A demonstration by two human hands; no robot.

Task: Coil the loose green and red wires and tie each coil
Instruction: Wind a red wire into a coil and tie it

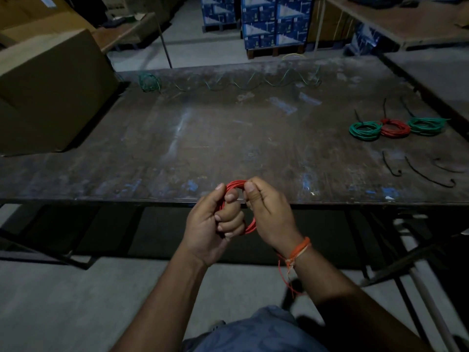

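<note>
Red wire [234, 185] is wound into a small coil, and both hands hold it in the air just at the near edge of the table [177, 148]. The left hand [215, 222] has its fingers curled right round the left side of the coil, with the thumb up against the top of the loop. The right hand [264, 209] pinches the right side of the coil, its fingers folded in and its thumb pressed near the top. A bit of the coil shows low down between the two hands. The right wrist has an orange thread band [298, 250] with loose ends hanging down.

Far back on the table lies a long green wire [241, 82], stretched out in wavy loops. At its left end it is bunched in a little green tangle [149, 82].

On the right side of the table three done coils lie in a row, touching each other: a green coil [364, 130], a red coil [394, 128] in the middle, and another green coil [426, 125]. Each one has a dark tie sticking up from it. Nearer, three loose black ties [429, 176] lie on the table, apart from the coils.

A big cardboard box [50, 92] sits on the left side of the table. Blue boxes [274, 21] are stacked on the floor behind it
</note>
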